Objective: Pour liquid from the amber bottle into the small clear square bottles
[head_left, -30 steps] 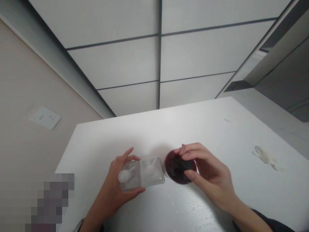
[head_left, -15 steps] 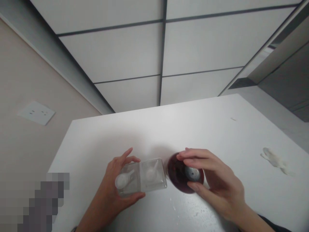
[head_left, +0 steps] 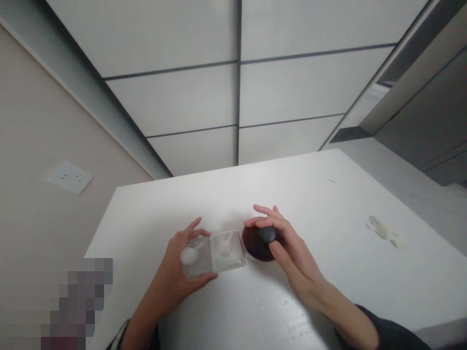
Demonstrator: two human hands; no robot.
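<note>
My left hand [head_left: 178, 262] grips a clear plastic box [head_left: 228, 263] by its left end, thumb along the near edge and fingers along the far edge. The box has two compartments and small white round parts; one white disc [head_left: 189, 255] shows at the left end. Just right of the box, almost touching it, is a round dark red container [head_left: 255, 245] with a dark grey knob [head_left: 267, 235] on top. Thumb and fingers of my right hand [head_left: 292, 248] close around this knob, the other fingertips stretching over the far rim.
Both hands work over a white table [head_left: 175, 199]. A crumpled whitish piece [head_left: 386, 233] lies toward the right edge, and a thin sliver [head_left: 332, 181] farther back. Wet marks [head_left: 288, 311] show near the front. White panelled doors [head_left: 197, 102] stand behind; a wall socket [head_left: 71, 177] is at left.
My right thumb and fingers have closed in on the knob, which looks darker now. The view has shifted, with hands and table appearing smaller. My left hand keeps its hold on the box.
</note>
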